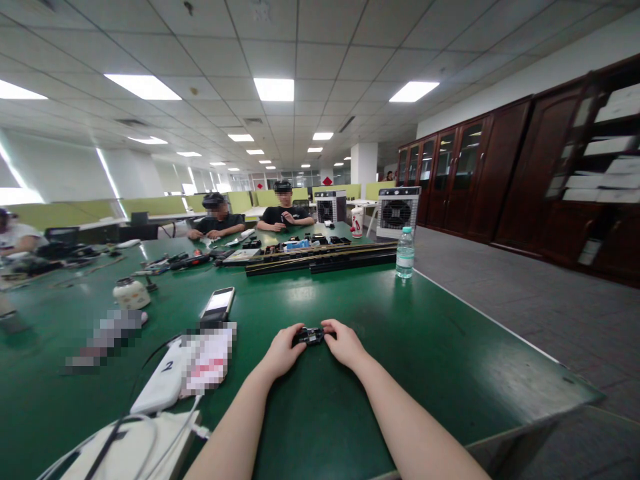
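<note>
Between my two hands, just over the green table point(300, 300), is a small black part with grey details point(313, 335); its exact kind is too small to make out. My left hand point(287, 345) closes on its left end, thumb and fingers pinching. At the opposite end, the fingers of my right hand point(343, 341) are curled around it. Both forearms reach in from the bottom edge.
A water bottle point(405, 253) stands at the right edge, beside long black rails point(320, 259). To the left lie a phone point(219, 303), a white power bank point(163, 377), cables and a round jar point(131, 293). Two people point(283, 210) sit across the table.
</note>
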Tool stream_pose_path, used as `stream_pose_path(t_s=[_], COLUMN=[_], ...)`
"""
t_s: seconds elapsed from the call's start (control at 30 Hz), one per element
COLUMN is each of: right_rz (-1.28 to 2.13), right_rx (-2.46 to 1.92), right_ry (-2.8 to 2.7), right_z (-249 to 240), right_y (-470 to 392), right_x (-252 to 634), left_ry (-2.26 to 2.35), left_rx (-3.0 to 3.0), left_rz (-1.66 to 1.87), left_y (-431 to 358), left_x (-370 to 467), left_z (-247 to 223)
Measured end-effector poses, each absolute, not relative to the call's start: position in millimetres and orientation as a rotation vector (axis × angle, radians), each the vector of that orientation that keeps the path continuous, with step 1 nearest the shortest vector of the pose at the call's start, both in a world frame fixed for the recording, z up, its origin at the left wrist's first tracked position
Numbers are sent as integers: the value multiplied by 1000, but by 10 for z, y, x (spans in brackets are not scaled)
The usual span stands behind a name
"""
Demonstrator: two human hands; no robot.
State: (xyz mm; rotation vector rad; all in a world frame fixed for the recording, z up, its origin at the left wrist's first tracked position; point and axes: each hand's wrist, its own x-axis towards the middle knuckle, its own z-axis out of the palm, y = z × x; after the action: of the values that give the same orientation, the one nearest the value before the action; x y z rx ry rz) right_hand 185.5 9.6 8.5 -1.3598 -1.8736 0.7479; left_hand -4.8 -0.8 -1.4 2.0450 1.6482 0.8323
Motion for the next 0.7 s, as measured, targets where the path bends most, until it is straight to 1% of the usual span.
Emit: stream_pose_path(t_s=[0.7], right_rz=[759], right_rx=[-1363], right_ry=[-1868], right_z=[87], right_y=[100], right_x=[1860], left_ry=[1655], left_rx=[2058], left_rz=[820], left_y=[-12], left_x=[-44], left_z=[-4])
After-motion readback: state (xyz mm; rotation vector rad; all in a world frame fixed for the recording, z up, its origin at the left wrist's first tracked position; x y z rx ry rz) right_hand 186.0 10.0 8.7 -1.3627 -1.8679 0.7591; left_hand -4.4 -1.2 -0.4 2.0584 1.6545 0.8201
